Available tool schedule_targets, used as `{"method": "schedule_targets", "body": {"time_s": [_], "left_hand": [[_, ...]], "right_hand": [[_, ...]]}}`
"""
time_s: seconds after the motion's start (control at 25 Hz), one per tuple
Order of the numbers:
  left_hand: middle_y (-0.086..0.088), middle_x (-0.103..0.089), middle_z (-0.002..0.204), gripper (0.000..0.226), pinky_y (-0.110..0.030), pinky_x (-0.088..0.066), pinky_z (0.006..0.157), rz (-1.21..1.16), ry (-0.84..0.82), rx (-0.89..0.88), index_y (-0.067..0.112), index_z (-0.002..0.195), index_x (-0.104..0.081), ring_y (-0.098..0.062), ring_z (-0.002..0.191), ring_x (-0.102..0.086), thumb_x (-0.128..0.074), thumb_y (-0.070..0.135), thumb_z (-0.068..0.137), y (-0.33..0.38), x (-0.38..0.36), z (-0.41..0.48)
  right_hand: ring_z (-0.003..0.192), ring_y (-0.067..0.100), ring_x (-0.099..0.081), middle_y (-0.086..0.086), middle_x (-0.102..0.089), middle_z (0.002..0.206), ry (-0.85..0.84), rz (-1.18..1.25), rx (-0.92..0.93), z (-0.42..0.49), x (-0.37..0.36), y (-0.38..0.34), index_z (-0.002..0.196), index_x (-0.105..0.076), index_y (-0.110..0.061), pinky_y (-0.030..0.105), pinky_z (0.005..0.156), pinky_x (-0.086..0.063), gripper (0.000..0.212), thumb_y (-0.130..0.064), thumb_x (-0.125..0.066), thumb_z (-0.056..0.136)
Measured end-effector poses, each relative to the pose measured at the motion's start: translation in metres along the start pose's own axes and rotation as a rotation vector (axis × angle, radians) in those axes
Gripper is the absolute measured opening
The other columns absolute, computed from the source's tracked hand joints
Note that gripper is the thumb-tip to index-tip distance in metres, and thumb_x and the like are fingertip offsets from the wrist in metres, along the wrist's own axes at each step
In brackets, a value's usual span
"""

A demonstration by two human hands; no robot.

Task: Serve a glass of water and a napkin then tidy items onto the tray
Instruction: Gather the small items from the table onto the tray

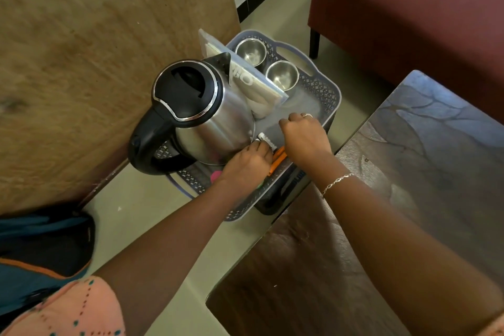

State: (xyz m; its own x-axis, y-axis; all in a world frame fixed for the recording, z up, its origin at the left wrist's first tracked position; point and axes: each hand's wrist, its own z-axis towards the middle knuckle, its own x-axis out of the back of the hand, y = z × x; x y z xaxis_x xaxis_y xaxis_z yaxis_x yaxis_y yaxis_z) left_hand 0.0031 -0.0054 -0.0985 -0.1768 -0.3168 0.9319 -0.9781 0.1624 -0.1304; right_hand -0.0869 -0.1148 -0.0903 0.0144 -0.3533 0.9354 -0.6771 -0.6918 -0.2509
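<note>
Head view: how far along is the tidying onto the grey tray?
Looks done: the steel electric kettle with black lid, two steel cups and a clear plastic napkin packet already sit in the grey perforated plastic tray. In hand: the left hand and right hand are placing small sachets, one white, one orange. No served glass of water is visible, so that step cannot be confirmed.

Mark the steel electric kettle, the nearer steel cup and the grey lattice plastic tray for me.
steel electric kettle (218, 128), head view, on its shiny body below the black lid.
nearer steel cup (282, 75), head view, on its inner bowl.
grey lattice plastic tray (324, 90), head view, on its perforated right wall.
</note>
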Motion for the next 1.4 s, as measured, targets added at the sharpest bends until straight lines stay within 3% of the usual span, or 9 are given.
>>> {"method": "schedule_targets", "body": {"time_s": [0.08,0.16,0.24,0.32,0.44,0.76,0.96,1.2,1.4], "left_hand": [[-0.001,-0.072,0.083,0.03,-0.017,-0.055,0.067,0.043,0.005,-0.009,0.014,0.088,-0.073,-0.009,0.079,-0.068,-0.048,0.015,0.071,0.0,0.006,-0.004],[-0.003,-0.073,0.084,0.024,-0.02,-0.056,0.068,0.024,0.059,0.043,0.01,0.087,-0.073,-0.012,0.079,-0.07,-0.06,0.016,0.067,0.004,0.013,-0.006],[-0.014,-0.072,0.094,0.034,-0.027,-0.057,0.072,-0.055,0.116,0.114,0.001,0.096,-0.07,-0.024,0.088,-0.07,-0.046,0.013,0.074,0.016,0.026,-0.009],[-0.024,-0.06,0.118,0.046,-0.038,-0.049,0.095,-0.172,0.141,0.228,-0.004,0.119,-0.055,-0.034,0.11,-0.06,-0.033,0.01,0.081,0.03,0.039,-0.012],[-0.022,-0.033,0.147,0.051,-0.048,-0.018,0.114,-0.206,0.191,0.26,0.0,0.141,-0.028,-0.035,0.136,-0.033,-0.038,0.014,0.094,0.069,0.064,-0.011],[-0.02,-0.021,0.153,0.056,-0.047,-0.01,0.117,-0.421,0.342,0.19,0.004,0.143,-0.025,-0.032,0.144,-0.014,-0.039,0.03,0.096,0.266,0.139,-0.003],[-0.016,-0.014,0.156,0.06,-0.043,-0.004,0.118,-0.596,0.302,0.086,0.007,0.145,-0.019,-0.028,0.145,-0.006,-0.033,0.039,0.096,0.407,0.175,-0.003],[-0.015,-0.009,0.156,0.064,-0.04,-0.002,0.119,-0.554,0.286,-0.152,0.007,0.146,-0.014,-0.027,0.146,-0.002,-0.033,0.042,0.096,0.533,0.199,-0.007],[-0.021,-0.03,0.149,0.058,-0.042,-0.011,0.117,-0.483,0.346,-0.518,-0.001,0.14,-0.03,-0.034,0.142,-0.02,-0.048,0.026,0.093,0.62,0.209,-0.023]], "right_hand": [[0.11,0.037,-0.047,0.022,-0.055,0.113,0.112,-0.044,0.024,-0.022,0.0,0.009,0.112,-0.051,-0.001,0.042,0.094,-0.035,0.031,0.0,-0.039,0.084],[0.131,0.038,-0.032,0.023,-0.041,0.137,0.178,-0.044,-0.011,-0.045,-0.002,0.022,0.131,-0.038,-0.003,0.043,0.112,-0.02,0.039,-0.01,-0.036,0.093],[0.14,0.037,-0.016,0.023,-0.023,0.15,0.189,-0.033,-0.068,-0.074,0.002,0.034,0.141,-0.025,-0.005,0.043,0.117,-0.004,0.049,-0.024,-0.037,0.098],[0.142,0.035,-0.011,0.021,-0.018,0.152,0.2,-0.014,-0.112,-0.098,0.011,0.044,0.143,-0.02,-0.006,0.041,0.115,0.003,0.056,-0.031,-0.037,0.097],[0.143,0.035,-0.011,0.022,-0.017,0.152,0.23,-0.009,-0.186,-0.15,0.031,0.074,0.143,-0.021,-0.007,0.041,0.114,0.005,0.058,-0.033,-0.039,0.096],[0.143,0.034,-0.01,0.022,-0.014,0.153,0.317,-0.002,-0.398,-0.33,0.07,0.171,0.144,-0.02,-0.006,0.042,0.116,-0.001,0.06,-0.032,-0.043,0.095],[0.143,0.035,-0.01,0.023,-0.013,0.153,0.354,-0.032,-0.561,-0.457,0.069,0.236,0.144,-0.02,-0.006,0.043,0.116,-0.002,0.059,-0.031,-0.042,0.095],[0.143,0.034,-0.012,0.023,-0.015,0.153,0.391,0.027,-0.76,-0.571,0.049,0.286,0.143,-0.023,-0.005,0.042,0.117,-0.002,0.057,-0.029,-0.042,0.095],[0.137,0.034,-0.029,0.023,-0.033,0.146,0.518,0.174,-0.936,-0.654,0.015,0.311,0.136,-0.037,-0.001,0.042,0.115,-0.017,0.047,-0.018,-0.047,0.093]]}}
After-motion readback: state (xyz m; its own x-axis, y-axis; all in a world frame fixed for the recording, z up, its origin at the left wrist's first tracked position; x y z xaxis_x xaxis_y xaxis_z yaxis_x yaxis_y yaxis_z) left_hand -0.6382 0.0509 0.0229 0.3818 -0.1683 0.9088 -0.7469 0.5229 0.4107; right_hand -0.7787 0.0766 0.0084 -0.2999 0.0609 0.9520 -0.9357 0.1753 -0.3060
